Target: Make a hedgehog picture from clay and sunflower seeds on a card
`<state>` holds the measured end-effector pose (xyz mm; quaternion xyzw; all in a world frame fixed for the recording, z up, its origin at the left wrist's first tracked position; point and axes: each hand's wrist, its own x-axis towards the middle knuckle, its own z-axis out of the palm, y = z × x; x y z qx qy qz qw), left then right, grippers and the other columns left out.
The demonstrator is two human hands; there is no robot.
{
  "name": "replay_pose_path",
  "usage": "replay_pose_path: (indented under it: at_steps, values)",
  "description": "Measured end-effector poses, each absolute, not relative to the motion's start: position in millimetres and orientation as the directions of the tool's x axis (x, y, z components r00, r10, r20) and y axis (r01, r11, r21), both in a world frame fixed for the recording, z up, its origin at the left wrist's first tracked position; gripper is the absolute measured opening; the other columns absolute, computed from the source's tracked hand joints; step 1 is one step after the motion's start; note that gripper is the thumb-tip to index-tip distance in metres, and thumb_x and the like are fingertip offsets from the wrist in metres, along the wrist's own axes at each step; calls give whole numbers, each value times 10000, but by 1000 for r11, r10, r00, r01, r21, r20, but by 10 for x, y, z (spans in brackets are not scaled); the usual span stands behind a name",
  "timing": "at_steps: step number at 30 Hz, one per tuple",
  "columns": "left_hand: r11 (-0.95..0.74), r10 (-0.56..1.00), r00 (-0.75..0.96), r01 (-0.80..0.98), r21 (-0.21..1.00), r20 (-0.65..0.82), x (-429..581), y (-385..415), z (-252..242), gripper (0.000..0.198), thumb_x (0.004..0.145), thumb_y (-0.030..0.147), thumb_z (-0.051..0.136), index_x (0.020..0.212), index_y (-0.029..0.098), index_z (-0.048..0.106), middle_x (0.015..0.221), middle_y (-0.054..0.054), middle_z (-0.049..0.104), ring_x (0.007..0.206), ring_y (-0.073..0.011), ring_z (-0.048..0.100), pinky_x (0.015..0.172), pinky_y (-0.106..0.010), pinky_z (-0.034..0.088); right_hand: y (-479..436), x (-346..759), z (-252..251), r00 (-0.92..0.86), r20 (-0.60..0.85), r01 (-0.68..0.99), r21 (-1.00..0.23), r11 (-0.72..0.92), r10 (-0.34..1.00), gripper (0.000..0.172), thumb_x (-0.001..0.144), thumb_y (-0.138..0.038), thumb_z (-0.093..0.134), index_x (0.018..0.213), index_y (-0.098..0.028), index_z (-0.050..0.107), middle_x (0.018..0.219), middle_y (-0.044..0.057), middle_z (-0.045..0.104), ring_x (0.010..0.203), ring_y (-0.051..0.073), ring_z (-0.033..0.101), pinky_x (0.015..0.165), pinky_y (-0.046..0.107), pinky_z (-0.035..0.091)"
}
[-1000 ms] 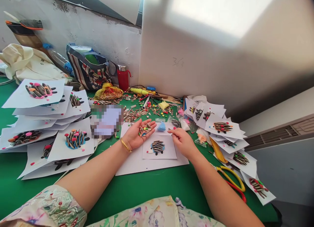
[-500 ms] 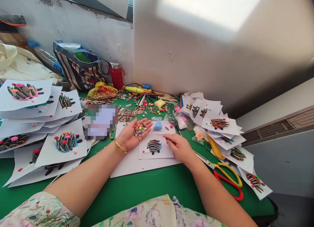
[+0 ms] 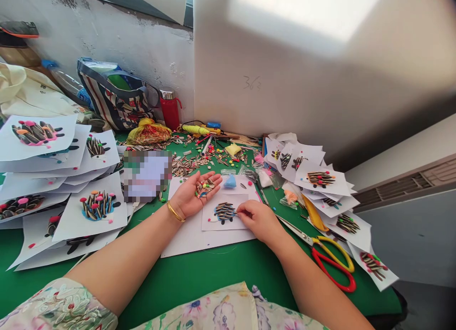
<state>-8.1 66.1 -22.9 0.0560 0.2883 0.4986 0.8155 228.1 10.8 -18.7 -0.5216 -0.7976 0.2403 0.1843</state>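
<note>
The left hand (image 3: 192,197) lies palm up over the left side of a white sheet (image 3: 185,242), fingers extended and its grip spread flat, with a small heap of striped seeds and coloured bits (image 3: 204,187) resting in the palm. A gold bracelet (image 3: 175,211) circles that wrist.

The right hand (image 3: 261,224) has its grip pinched, thumb and forefinger tips close together at the right edge of a seed hedgehog (image 3: 225,212); whether a seed sits between them I cannot tell. The hedgehog is on a small paper card (image 3: 209,226), which lies on the white sheet between the two hands. Just beyond the card is a blue lump (image 3: 230,181).

On the green desk (image 3: 210,273), scissors (image 3: 307,239) with red and yellow handles lie to the right, near the right forearm. Stacks of similar cards stand at the left (image 3: 67,230) and far right (image 3: 307,166). Scattered seeds (image 3: 185,165) cover the far part, before a red flask (image 3: 170,112) and a striped bag (image 3: 110,92).
</note>
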Motion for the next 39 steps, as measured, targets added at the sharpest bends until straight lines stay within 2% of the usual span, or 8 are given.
replay_pose_path:
  at_steps: [8, 18, 25, 33, 37, 39]
  values:
    - [498, 846, 339, -777, 384, -412, -82, 663, -239, 362, 992, 344, 396, 1174, 102, 595, 1267, -189, 627, 1193, -287, 602, 920, -413, 567, 96, 2224, -209, -398, 76, 751, -545, 373, 914, 108, 852, -173, 576, 829, -226, 667, 794, 11, 667, 744, 163, 580, 668, 266, 418]
    - [493, 845, 324, -779, 387, -425, -71, 653, -201, 374, 998, 337, 383, 1183, 87, 592, 1258, -191, 634, 1195, -293, 600, 919, -420, 570, 112, 2198, -246, -417, 62, 789, -470, 395, 907, 124, 847, -135, 581, 811, -211, 672, 817, 31, 674, 794, 177, 601, 717, 282, 440]
    - [493, 843, 324, -784, 376, -429, -73, 650, -196, 359, 994, 335, 395, 1162, 95, 603, 1242, -197, 639, 1177, -291, 613, 906, -419, 575, 113, 2192, -263, -420, 76, 779, -480, 403, 904, 120, 845, -139, 583, 812, -211, 673, 821, 36, 676, 805, 189, 607, 730, 299, 456]
    - [502, 834, 323, -780, 374, -447, -59, 637, -169, 359, 990, 342, 401, 1174, 98, 588, 1244, -197, 635, 1150, -280, 631, 889, -414, 581, 122, 2209, -42, -375, 291, 697, -538, 474, 880, 144, 889, -180, 513, 844, -219, 644, 794, 32, 637, 773, 178, 582, 724, 296, 445]
    - [505, 834, 333, -784, 363, -441, -62, 637, -174, 387, 994, 359, 382, 1205, 95, 572, 1245, -195, 635, 1131, -274, 640, 886, -405, 576, 284, 1982, 46, -492, 266, 690, -461, 558, 829, 149, 904, -199, 526, 895, -227, 671, 862, 47, 663, 841, 194, 590, 772, 316, 445]
    - [511, 834, 346, -778, 365, -431, -71, 648, -199, 389, 997, 364, 372, 1205, 106, 576, 1199, -180, 660, 1050, -253, 677, 820, -375, 591, 400, 1796, 59, -538, 271, 696, -391, 602, 798, 152, 902, -203, 537, 908, -230, 687, 867, 54, 665, 854, 205, 589, 780, 329, 444]
